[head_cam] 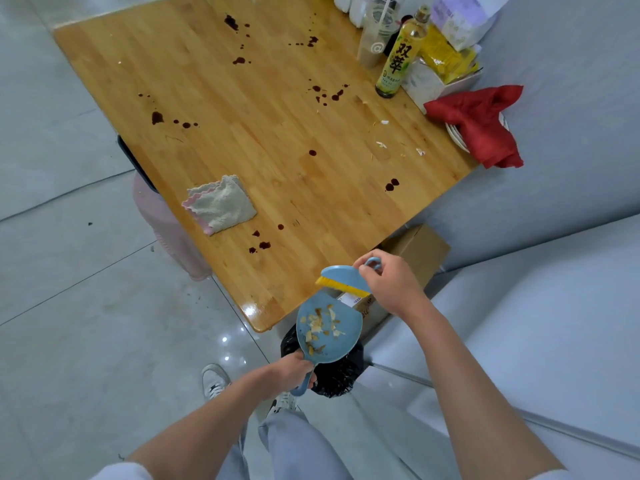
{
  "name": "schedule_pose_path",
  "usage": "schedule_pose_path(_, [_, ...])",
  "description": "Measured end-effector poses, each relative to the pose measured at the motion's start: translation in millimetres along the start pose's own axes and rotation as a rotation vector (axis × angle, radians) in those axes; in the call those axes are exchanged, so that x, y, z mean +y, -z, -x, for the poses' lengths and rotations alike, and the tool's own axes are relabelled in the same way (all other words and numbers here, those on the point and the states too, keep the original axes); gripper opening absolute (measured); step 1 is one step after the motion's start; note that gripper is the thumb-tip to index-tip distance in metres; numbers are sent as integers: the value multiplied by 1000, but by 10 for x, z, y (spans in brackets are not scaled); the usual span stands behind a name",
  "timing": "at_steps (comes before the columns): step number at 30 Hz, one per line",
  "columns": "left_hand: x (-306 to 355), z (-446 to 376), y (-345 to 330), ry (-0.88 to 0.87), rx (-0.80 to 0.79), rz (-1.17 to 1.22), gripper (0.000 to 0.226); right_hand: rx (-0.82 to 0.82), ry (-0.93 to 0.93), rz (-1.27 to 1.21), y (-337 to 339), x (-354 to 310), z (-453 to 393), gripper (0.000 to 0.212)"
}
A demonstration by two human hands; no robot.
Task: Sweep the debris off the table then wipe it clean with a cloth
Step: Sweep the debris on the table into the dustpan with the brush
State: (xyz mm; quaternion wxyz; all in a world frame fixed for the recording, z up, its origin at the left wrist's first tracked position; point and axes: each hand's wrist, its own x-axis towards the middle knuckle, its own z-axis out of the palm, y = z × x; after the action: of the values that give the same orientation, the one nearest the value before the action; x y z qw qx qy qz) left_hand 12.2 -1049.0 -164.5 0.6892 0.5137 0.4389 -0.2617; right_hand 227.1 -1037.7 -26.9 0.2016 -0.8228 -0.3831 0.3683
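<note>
— Holding the dustpan (329, 329) by its handle in my left hand (294, 370), fingers wrapped round it. It sits just off the near corner of the table (242, 116), right over the black bin (332, 377). Scraps lie in the pan.

— And the brush (343, 280)?

— My right hand (391, 282) pinches its loop handle. The bristles are just above the pan's far lip, by that same corner.

— So what makes this step go well?

— I'd keep the pan level until it's squarely above the bin, then tip slowly, using the brush to push scraps down so none fall on the floor.

— Is the sweeping finished?

— I judge not. White bits (382, 144) remain near the table's right edge, so I'd go back for those. The cloth (220, 204) lies untouched near the left edge, with dark stains (157, 117) scattered over the wood.
</note>
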Motion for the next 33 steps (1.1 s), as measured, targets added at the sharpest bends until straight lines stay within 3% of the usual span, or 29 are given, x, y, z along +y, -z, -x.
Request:
schedule_pose_path(6, [372, 104, -117, -56, -71, 14, 20, 311, -32, -132, 417, 51, -15, 12])
schedule_pose_path(9, [801, 237, -48, -88, -36, 21, 29, 446, -19, -163, 670, 38, -56, 13])
schedule_pose_path(15, [1516, 284, 425, -145, 136, 126, 19, 710, -35, -243, 947, 33, -346, 14])
schedule_pose_path(24, [2213, 7, 1474, -172, 358, 151, 24, 763, -92, -203, 1368, 137, -1406, 32])
schedule_pose_path(33, [2837, -229, 2543, -204, 373, 44, 26, 751, -252, -60, 1690, 122, -2611, 32])
